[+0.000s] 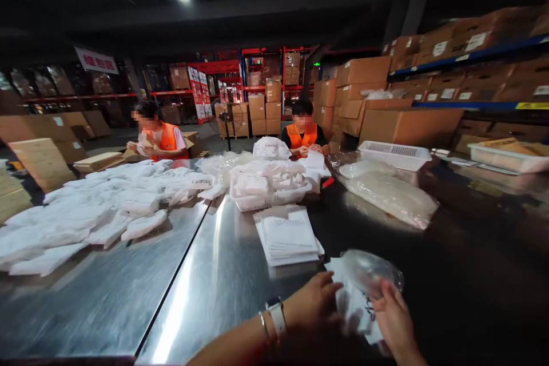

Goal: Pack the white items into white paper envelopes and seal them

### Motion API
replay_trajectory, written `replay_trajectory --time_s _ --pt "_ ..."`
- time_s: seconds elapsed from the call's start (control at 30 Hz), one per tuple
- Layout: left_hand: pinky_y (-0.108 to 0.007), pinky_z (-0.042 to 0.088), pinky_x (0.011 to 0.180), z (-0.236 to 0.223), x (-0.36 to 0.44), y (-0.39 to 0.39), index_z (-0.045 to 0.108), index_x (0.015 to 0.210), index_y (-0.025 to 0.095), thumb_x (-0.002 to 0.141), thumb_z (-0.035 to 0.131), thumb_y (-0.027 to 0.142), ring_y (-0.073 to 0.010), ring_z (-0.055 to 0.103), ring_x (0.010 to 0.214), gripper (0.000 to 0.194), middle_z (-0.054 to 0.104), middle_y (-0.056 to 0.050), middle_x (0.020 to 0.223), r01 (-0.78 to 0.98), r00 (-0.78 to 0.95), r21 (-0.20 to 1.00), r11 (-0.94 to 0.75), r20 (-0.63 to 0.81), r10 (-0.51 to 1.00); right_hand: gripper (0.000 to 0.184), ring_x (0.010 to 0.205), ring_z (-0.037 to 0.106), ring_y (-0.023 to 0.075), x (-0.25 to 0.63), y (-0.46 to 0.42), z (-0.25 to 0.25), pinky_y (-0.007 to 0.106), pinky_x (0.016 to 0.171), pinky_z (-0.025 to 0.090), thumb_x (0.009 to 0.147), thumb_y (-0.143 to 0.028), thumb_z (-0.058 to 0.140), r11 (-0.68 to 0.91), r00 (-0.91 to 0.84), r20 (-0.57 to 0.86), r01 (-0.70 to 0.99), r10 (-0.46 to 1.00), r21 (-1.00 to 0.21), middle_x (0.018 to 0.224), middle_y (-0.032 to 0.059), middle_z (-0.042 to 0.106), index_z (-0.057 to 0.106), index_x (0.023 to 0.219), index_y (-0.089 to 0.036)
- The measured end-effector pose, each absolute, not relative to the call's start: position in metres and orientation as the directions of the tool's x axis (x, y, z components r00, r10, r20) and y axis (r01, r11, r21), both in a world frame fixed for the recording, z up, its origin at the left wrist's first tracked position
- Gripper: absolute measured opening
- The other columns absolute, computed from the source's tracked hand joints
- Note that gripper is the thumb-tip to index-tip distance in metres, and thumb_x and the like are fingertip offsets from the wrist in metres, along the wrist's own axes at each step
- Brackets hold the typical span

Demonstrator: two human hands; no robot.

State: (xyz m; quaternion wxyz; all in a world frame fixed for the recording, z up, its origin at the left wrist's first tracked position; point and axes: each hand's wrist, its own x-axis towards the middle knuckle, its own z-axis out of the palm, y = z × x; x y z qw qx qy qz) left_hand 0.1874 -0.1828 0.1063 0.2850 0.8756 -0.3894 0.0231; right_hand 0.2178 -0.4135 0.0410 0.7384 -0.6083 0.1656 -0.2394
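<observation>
While the right hand (392,314) prob pinches clear plastic (369,270), the white bag (348,297) slants between it and the spread left hand (315,300).

Desk (107,303): reflective metal, seamed. Resting on it: heaped white packets (90,211), loaded white basket (270,201), flat white stack (289,235), clear plastic bundle (388,191).

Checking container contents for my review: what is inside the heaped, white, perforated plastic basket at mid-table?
The white, perforated plastic basket holds crumpled white packets, piled above its rim. Its floor and the lower packets are covered; what the packets contain cannot be seen.
</observation>
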Motion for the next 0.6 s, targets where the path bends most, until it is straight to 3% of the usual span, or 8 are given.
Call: replay_trajectory --time_s 0.07,0.1,0.17,0.27,0.37,0.43,0.5,0.6 --pt "-0.047 0.035 0.113 0.096 0.171 -0.199 0.038 0.145 0.018 0.071 0.075 0.056 -0.0341 0.040 0.137 0.091 0.039 -0.019 0.151 -0.656 0.729 0.479 -0.584 0.202 -0.654 0.059 0.081 0.069 0.0266 0.215 -0.400 0.040 0.048 0.079 0.056 0.061 -0.077 0.059 0.175 0.825 0.067 0.197 -0.562 -0.965 0.076 0.0023 0.067 0.053 0.082 -0.023" --pt "-0.051 0.035 0.112 0.092 0.166 -0.207 0.038 0.144 0.015 0.069 0.076 0.053 -0.0369 0.042 0.134 0.092 0.041 -0.021 0.148 -0.606 0.776 0.476 -0.637 0.180 -0.604 0.057 0.080 0.069 0.0259 0.213 -0.394 0.039 0.048 0.079 0.056 0.062 -0.077 0.058 0.169 0.815 0.085 0.218 -0.573 -0.961 0.075 0.0018 0.067 0.052 0.081 -0.023" --pt "-0.049 0.039 0.108 0.084 0.162 -0.219 0.049 0.134 0.012 0.075 0.071 0.040 -0.0348 0.053 0.124 0.069 0.054 -0.021 0.136 -0.486 0.866 0.475 -0.734 0.145 -0.479 0.054 0.082 0.069 0.0265 0.209 -0.387 0.038 0.049 0.079 0.056 0.069 -0.075 0.053 0.116 0.786 0.140 0.260 -0.602 -0.959 0.076 0.0026 0.067 0.052 0.082 -0.023" --pt "-0.039 0.047 0.098 0.081 0.163 -0.221 0.066 0.104 0.012 0.084 0.054 0.018 -0.0267 0.065 0.100 0.024 0.070 -0.014 0.103 -0.382 0.920 0.485 -0.787 0.121 -0.372 0.051 0.097 0.065 0.0322 0.205 -0.395 0.046 0.054 0.088 0.050 0.078 -0.071 0.045 -0.067 0.712 0.267 0.296 -0.650 -0.953 0.087 0.0090 0.068 0.057 0.087 -0.022" --pt "-0.035 0.052 0.082 0.085 0.163 -0.204 0.068 0.088 0.012 0.082 0.048 0.009 -0.0267 0.068 0.087 0.022 0.072 -0.014 0.089 -0.348 0.935 0.491 -0.799 0.121 -0.332 0.045 0.116 0.055 0.0364 0.210 -0.418 0.058 0.055 0.106 0.035 0.074 -0.060 0.057 -0.331 0.689 0.444 0.301 -0.574 -0.894 0.105 0.0155 0.067 0.065 0.091 -0.018" --pt "-0.033 0.053 0.077 0.091 0.162 -0.189 0.069 0.081 0.014 0.080 0.047 0.007 -0.0259 0.069 0.083 0.023 0.073 -0.012 0.084 -0.348 0.936 0.507 -0.788 0.140 -0.323 0.037 0.117 0.055 0.0343 0.219 -0.432 0.062 0.053 0.110 0.029 0.076 -0.051 0.056 -0.564 0.733 0.562 0.296 -0.384 -0.771 0.108 0.0146 0.068 0.068 0.090 -0.019" --pt "-0.031 0.053 0.082 0.096 0.159 -0.174 0.071 0.082 0.016 0.079 0.047 0.004 -0.0241 0.069 0.089 0.027 0.074 -0.009 0.092 -0.363 0.931 0.531 -0.766 0.182 -0.316 0.036 0.111 0.060 0.0320 0.227 -0.436 0.062 0.055 0.108 0.032 0.082 -0.046 0.044 -0.764 0.777 0.605 0.279 -0.176 -0.582 0.102 0.0131 0.070 0.069 0.087 -0.020" --pt "-0.033 0.050 0.095 0.102 0.156 -0.158 0.073 0.093 0.018 0.080 0.045 0.002 -0.0227 0.065 0.108 0.034 0.071 -0.009 0.115 -0.375 0.927 0.567 -0.733 0.254 -0.277 0.052 0.113 0.058 0.0375 0.226 -0.417 0.062 0.065 0.103 0.030 0.088 -0.047 0.031 -0.896 0.777 0.623 0.206 -0.095 -0.393 0.108 0.0196 0.068 0.067 0.103 -0.014"
